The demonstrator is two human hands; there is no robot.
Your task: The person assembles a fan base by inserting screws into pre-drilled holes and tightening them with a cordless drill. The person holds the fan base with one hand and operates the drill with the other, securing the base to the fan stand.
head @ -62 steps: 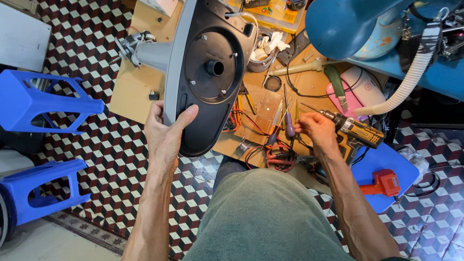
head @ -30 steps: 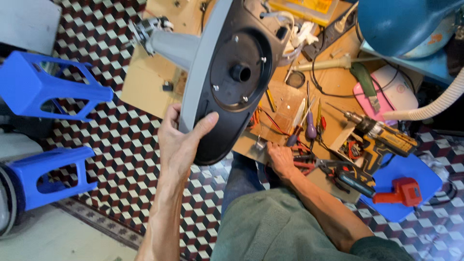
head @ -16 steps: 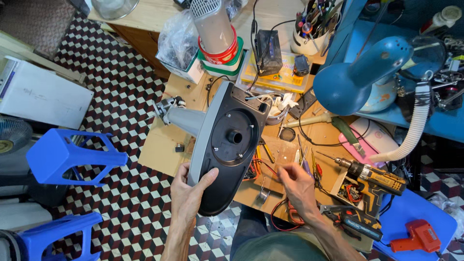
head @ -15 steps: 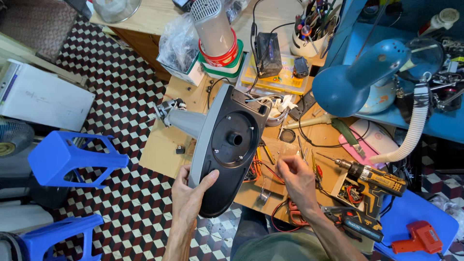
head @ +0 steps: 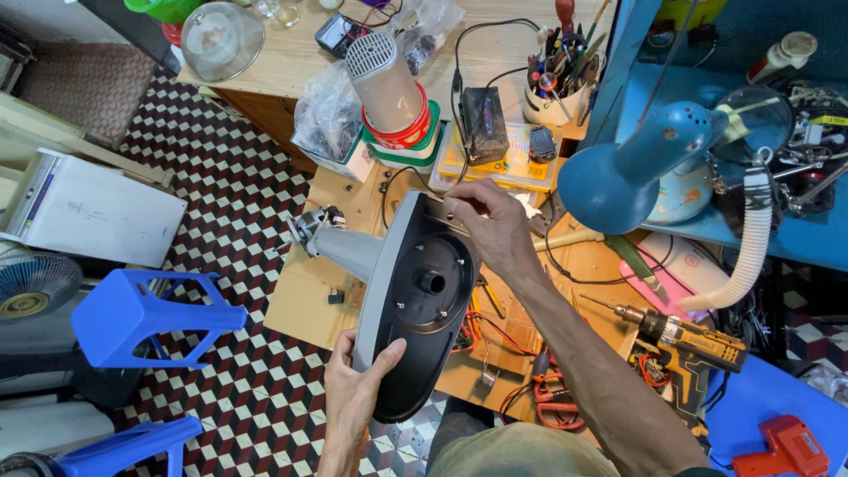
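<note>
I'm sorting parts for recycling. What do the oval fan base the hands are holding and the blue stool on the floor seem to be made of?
The fan base looks like moulded plastic: matt grey shell, black underside plate with small screws, held by the left hand and right hand. The blue stool also looks plastic, with a smooth, uniform colour and moulded ribs.

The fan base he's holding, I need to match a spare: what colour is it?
Head view: the fan base is grey outside and black underneath, held by the left hand.

blue desk lamp (head: 632, 172), cordless drill (head: 685, 340), blue stool (head: 146, 318)
</note>
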